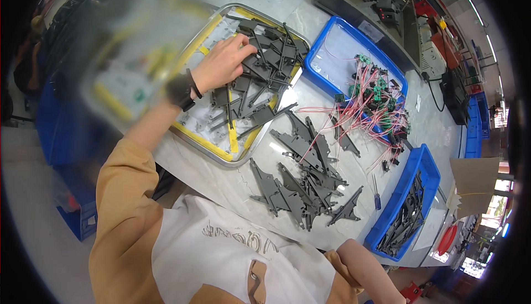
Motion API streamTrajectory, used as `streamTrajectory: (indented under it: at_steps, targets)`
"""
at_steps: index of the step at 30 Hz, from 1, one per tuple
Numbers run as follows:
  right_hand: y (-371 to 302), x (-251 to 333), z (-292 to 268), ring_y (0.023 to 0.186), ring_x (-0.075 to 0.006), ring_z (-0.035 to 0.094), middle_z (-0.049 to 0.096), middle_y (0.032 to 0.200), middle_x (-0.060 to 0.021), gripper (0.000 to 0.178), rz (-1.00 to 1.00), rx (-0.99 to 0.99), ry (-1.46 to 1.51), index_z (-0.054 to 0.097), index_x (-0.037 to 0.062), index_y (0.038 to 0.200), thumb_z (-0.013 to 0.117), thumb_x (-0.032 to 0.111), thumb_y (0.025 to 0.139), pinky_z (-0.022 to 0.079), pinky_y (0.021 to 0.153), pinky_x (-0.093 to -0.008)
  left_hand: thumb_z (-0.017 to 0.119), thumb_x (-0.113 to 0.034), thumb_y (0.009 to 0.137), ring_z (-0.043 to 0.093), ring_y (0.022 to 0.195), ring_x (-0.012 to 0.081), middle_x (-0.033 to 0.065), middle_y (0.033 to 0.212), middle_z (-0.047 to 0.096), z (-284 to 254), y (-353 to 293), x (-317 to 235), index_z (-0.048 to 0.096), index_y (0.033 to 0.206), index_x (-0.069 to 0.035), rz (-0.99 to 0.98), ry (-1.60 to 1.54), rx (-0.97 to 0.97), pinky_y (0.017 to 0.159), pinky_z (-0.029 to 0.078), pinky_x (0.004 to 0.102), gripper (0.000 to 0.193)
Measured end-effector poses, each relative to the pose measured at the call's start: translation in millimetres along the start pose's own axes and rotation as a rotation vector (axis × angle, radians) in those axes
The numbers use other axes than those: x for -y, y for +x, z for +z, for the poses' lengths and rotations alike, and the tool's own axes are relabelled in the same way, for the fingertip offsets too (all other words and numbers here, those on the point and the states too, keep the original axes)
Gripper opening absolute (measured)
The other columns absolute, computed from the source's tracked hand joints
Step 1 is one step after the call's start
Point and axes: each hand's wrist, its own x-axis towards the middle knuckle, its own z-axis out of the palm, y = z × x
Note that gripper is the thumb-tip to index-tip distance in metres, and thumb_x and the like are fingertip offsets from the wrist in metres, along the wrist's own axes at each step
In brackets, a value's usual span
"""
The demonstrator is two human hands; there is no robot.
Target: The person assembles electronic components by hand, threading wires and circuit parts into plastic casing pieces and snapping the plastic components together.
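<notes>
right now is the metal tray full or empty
Partly full: grey plastic parts lie heaped across the far half of the metal tray, under the left hand; its near end shows bare bottom.

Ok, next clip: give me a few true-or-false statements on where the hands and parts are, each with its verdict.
1. The left hand rests on the dark grey plastic parts in the yellow-edged metal tray. True.
2. The right hand is gripping the blue-handled screwdriver. False: the screwdriver lies alone on the table, and only the right forearm shows at the lower edge.
3. Small green circuit boards with pink wires spill over the rim of the upper blue plastic bin. True.
4. The lower blue plastic bin is empty. False: it holds dark grey parts.
5. A loose pile of grey flat parts lies on the table. True.
</notes>
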Motion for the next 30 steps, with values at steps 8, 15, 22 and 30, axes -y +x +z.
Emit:
streamTrajectory:
  at_steps: [8, 15, 22, 30]
  targets:
    - [-68.0, -56.7, 9.8, 0.074, -0.0166, 0.054, 0.057, 0.082, -0.0075, 0.019, 0.408, -0.396, 0.085, 0.056, 0.0009, 0.085, 0.060, 0.016, 0.075, 0.045, 0.063, -0.0308, 0.045, -0.002, 0.080, 0.053, 0.074, 0.0222, 0.0082, 0.088, 0.056, -68.1, -12.8, -61.2, 0.056, 0.095, 0.000, -0.209, -0.503, -0.293, 0.068, 0.042, 0.0315, 0.019]
    - [-81.8, -165.1, -25.3, 0.077, -0.0142, 0.054, 0.058, 0.092, -0.0118, 0.044, 1.219, -0.523, -0.784, 0.050, -0.0039, 0.113, 0.064, 0.014, 0.075, 0.043, 0.067, -0.0240, 0.033, -0.014, 0.090, 0.042, 0.070, 0.0106, 0.0040, 0.084, 0.050, -67.0, -115.8, -184.0, 0.049, 0.111, 0.001, -0.413, -1.733, 0.673, 0.069, 0.036, 0.0230, 0.030]
    - [-150.7, -235.3, -27.5, 0.071, -0.0321, 0.056, 0.057, 0.081, -0.0146, 0.012, 1.237, -0.171, -1.274, 0.057, -0.0008, 0.081, 0.062, 0.004, 0.072, 0.045, 0.063, -0.0367, 0.047, -0.056, 0.080, 0.032, 0.068, 0.0069, -0.0016, 0.080, 0.037, -65.1, -111.8, -195.5, 0.034, 0.128, -0.001, -0.696, -2.108, 0.532, 0.062, 0.025, 0.0196, 0.074]
    - [-133.8, -179.9, -16.4, 0.079, -0.0177, 0.057, 0.061, 0.091, -0.0089, 0.010, 0.972, -0.583, -0.821, 0.056, 0.0004, 0.085, 0.056, -0.003, 0.075, 0.046, 0.065, -0.0271, 0.077, -0.032, 0.063, 0.035, 0.062, 0.0046, -0.0010, 0.077, 0.040, -64.8, -119.9, -169.8, 0.032, 0.126, -0.001, -0.704, -1.907, 0.139, 0.055, 0.028, 0.0173, 0.084]
